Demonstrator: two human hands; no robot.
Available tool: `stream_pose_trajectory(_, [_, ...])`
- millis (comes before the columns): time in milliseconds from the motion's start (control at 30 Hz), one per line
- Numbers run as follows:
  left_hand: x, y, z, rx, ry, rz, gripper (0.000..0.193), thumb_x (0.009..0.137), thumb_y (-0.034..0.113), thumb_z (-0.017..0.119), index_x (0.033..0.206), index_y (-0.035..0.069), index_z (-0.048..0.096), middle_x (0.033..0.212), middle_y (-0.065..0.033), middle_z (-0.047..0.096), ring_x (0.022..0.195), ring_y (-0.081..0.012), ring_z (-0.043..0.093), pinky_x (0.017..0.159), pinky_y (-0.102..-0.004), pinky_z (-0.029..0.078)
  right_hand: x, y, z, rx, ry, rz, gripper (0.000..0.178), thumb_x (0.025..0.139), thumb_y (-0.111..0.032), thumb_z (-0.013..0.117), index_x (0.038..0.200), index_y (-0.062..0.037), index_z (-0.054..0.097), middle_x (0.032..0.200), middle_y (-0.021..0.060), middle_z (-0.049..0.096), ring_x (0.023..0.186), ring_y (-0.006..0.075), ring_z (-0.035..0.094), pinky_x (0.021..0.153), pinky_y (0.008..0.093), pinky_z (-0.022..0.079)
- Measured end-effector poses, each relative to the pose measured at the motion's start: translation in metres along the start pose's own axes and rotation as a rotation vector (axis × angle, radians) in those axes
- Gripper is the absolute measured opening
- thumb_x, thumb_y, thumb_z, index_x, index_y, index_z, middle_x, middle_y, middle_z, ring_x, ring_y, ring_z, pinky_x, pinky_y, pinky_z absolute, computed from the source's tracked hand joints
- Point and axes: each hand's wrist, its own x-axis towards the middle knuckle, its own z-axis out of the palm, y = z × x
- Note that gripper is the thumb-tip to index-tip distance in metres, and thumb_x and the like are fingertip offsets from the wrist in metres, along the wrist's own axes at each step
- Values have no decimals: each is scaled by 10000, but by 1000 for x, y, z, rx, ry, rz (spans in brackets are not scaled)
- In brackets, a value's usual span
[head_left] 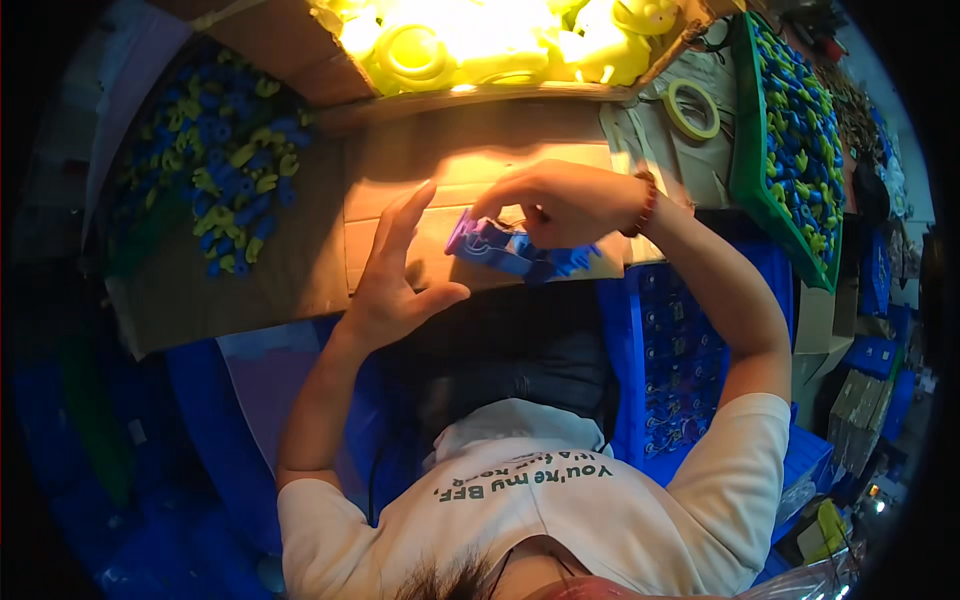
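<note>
1. Apparently mid-handling, the blue-and-purple piece [490, 252] is at the cardboard's [410, 140] near edge; nothing shows it finished.
2. The right hand [575, 203] curls over it, partly hiding it; whether it grips, I cannot tell.
3. The left hand [388, 285], spread open, is empty, over the cardboard's near-left part.
4. Left of the cardboard, small parts [235, 165] lie heaped; whether done or waiting is unclear.
5. Beyond it, glare blurs yellow pieces [412, 55].
</note>
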Motion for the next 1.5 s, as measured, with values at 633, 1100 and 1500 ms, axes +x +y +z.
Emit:
stream_pose_trajectory(633, [39, 1, 11, 491, -354, -119, 1163, 660, 331, 914, 1592, 78, 265, 1413, -188, 448, 1338, -403, 389, 1149, -554, 258, -42, 20, 30, -487, 227, 77, 1015, 659, -220, 872, 1538, -127, 374, 1401, 166, 491, 1309, 385, 474, 1055, 495, 411])
stream_pose_trajectory(1100, [40, 13, 24, 695, -210, 50, 1246, 556, 397, 946, 1579, 108, 295, 1596, -160, 301, 1501, -392, 204, 1195, -632, 167, -71, 9, 79, -425, 548, 38, 666, 625, -161, 897, 1237, -114, 639, 1287, 101, 540, 1259, 345, 469, 1037, 506, 386])
stream_pose_trajectory(1500, [61, 15, 58, 770, -319, 79, 1057, 603, 313, 927, 1502, 108, 410, 1526, -65, 428, 1485, -358, 273, 1152, -723, 159, -52, 15, 91, -205, 576, 126, 138, 772, -110, 790, 866, -116, 690, 1051, 45, 572, 1096, 290, 498, 927, 442, 376])
